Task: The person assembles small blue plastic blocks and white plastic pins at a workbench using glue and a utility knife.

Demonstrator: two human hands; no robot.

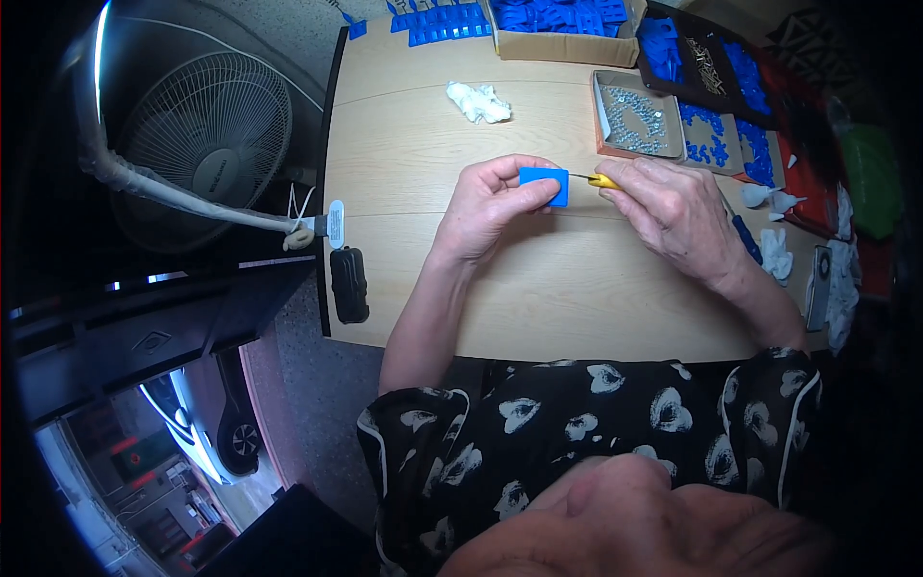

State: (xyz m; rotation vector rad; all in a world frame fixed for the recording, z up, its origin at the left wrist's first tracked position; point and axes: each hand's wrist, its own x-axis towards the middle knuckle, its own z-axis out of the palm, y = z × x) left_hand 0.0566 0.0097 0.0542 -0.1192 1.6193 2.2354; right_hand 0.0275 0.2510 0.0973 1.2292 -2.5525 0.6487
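Observation:
Above the middle of the wooden table (538, 298), my left hand (487, 207) grips a small blue plastic block (531, 177), thumb laid across its face. My right hand (663, 212) is closed round the yellow handle of a screwdriver (604, 181). Its thin metal shaft points left and meets the right edge of the block. Whether the tip sits in a screw or a hole is too small to tell. A crumpled white cloth or tissue (479, 102) lies beyond my left hand.
Small metal parts fill a box (598, 115) at the right, beside trays of blue pieces (707, 135). A carton (567, 46) of blue parts and a row of blue pieces (447, 24) line the far edge. A black case (349, 286) lies left, near a fan (207, 144).

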